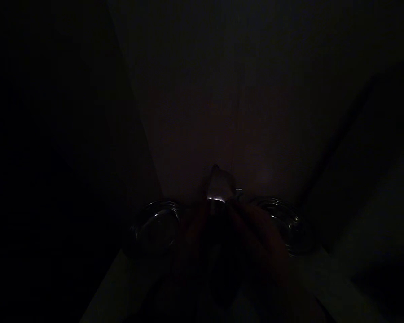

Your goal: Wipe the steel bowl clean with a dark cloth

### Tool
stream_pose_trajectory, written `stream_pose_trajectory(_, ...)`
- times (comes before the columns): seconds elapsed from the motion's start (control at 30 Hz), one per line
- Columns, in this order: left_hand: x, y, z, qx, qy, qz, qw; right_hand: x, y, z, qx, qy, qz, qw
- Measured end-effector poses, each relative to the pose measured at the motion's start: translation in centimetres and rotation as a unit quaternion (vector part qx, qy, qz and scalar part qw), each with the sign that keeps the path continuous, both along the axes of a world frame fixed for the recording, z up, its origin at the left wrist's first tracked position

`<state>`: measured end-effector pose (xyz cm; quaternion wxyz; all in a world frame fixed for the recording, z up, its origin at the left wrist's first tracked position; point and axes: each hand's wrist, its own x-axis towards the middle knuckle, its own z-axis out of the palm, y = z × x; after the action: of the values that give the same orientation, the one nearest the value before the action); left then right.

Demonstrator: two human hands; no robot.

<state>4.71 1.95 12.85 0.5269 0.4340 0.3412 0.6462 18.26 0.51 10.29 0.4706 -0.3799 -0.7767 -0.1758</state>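
The picture is very dark. A shiny metal pot-like vessel [218,188] with a narrow, knob-like top stands out in the lower middle; its exact kind cannot be made out. My right hand [256,229] reaches in from the lower right, its fingers together against the vessel's lower right side. On the other side, my left hand [192,226] is a faint shape close to the vessel, and its fingers are lost in shadow. Whatever lies below the vessel, between my hands, is hidden in the dark.
A round shiny metal dish [155,224] sits to the left of my hands. Another round metal dish [291,226] sits to the right, partly behind my right hand. A pale surface [117,287] shows dimly below, and a plain upright panel [195,112] rises behind.
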Motion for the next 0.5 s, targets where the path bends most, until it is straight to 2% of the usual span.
stream_pose_trajectory(0.13, -0.2, 0.2, -0.2, -0.013, 0.0, -0.024, 1.0, 0.5, 0.4, 0.8, -0.008, -0.003, -0.018, 1.0)
stream_pose_trajectory(0.37, -0.2, 0.5, -0.7, -0.028, 0.002, -0.016, 0.999, -1.0, 0.0, 0.1, 0.012, -0.024, -0.013, 1.0)
stream_pose_trajectory(0.5, -0.2, 0.7, -1.3, -0.047, 0.007, -0.02, 0.999, 0.0, 0.7, 0.7, 0.007, -0.026, -0.024, 0.999)
